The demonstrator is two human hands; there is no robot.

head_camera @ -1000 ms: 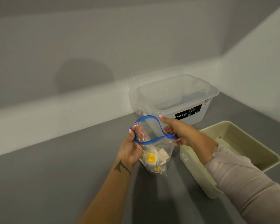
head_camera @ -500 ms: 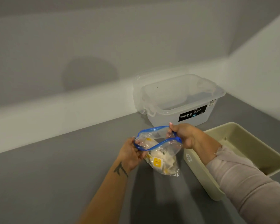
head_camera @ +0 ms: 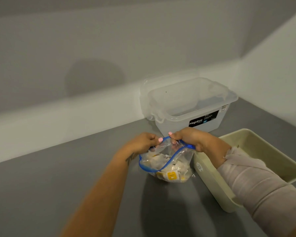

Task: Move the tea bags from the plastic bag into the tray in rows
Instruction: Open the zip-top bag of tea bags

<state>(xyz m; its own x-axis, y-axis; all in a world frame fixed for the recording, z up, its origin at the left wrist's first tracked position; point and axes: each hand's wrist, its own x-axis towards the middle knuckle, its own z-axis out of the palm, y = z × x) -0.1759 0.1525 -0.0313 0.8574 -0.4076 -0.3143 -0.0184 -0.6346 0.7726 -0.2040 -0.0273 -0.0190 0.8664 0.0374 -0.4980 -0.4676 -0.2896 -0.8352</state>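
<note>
Two hands hold the plastic bag (head_camera: 167, 161) by its blue zip rim, head view. Left hand (head_camera: 143, 142): fingers curled, pinching the rim's far-left part. Right hand (head_camera: 188, 139): fingers curled round the rim's right side, some fingertips seen through the clear film inside the mouth. Bag mouth is open between the two grips. Tea bags (head_camera: 169, 171) sit bunched in the bag's bottom, below both sets of fingers, over the grey worktop (head_camera: 58, 177). Pale tray (head_camera: 210, 183) lies just right of the bag. Clear storage box (head_camera: 191, 106) stands behind.
</note>
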